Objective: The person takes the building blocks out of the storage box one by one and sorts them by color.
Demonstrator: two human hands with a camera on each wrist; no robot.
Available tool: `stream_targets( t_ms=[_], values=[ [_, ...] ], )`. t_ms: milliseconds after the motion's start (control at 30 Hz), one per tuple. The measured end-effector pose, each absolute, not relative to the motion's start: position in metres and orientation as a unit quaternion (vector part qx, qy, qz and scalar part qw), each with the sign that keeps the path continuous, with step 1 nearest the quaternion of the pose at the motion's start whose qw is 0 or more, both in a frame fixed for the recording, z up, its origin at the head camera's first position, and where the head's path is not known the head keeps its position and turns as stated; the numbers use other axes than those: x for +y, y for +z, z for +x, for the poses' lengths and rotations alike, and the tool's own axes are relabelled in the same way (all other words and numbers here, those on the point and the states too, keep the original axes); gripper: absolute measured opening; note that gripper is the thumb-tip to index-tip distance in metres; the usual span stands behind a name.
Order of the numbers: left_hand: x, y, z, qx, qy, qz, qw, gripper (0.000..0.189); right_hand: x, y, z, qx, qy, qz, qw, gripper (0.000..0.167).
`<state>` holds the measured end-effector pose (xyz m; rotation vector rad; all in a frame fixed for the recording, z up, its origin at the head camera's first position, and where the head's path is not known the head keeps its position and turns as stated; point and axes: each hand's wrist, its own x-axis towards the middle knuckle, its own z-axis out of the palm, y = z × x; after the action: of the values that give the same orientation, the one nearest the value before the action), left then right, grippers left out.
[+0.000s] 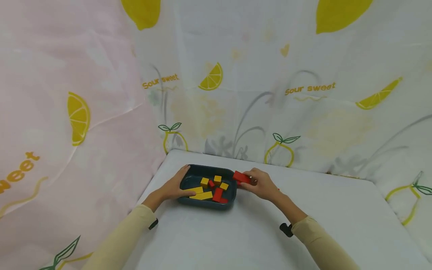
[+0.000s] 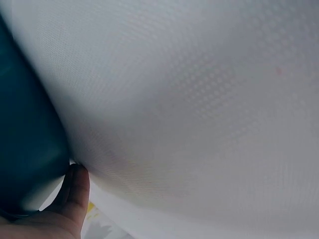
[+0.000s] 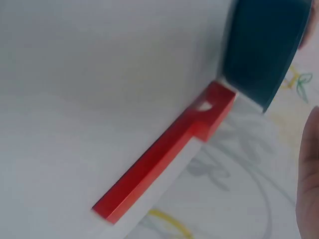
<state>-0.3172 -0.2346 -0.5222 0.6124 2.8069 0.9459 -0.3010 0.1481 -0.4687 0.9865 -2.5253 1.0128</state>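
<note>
A dark teal tray (image 1: 206,204) holds several yellow and red blocks. My left hand (image 1: 173,186) grips the tray's left end, the thumb reaching over the rim above the long yellow blocks (image 1: 204,195). In the left wrist view, fingers of the left hand (image 2: 62,209) lie along the tray's dark outer wall (image 2: 30,124). My right hand (image 1: 261,183) pinches a red block (image 1: 242,177) at the tray's right rim. Beneath that hand, a long red piece (image 3: 154,169) lies on the table beside the tray. The right hand (image 3: 308,174) shows only partly in its wrist view.
Inside the tray are small yellow cubes (image 1: 217,179) and a red block (image 1: 217,194). A white cloth covers the table (image 1: 270,240). Lemon-printed curtains (image 1: 216,112) hang behind the table and to its left.
</note>
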Motion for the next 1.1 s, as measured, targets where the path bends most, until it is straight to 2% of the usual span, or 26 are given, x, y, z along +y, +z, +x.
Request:
stream_targets(
  t_ms=[600, 1100],
  values=[
    [-0.231, -0.521, -0.318, 0.931, 0.304, 0.193, 0.059, 0.116, 0.227, -0.470, -0.289, -0.919, 0.275, 0.262, 0.104, 0.042],
    [-0.231, -0.519, -0.318, 0.934, 0.297, 0.190, 0.063, 0.115, 0.262, -0.486, -0.286, -0.936, 0.263, 0.218, 0.087, 0.034]
  ],
)
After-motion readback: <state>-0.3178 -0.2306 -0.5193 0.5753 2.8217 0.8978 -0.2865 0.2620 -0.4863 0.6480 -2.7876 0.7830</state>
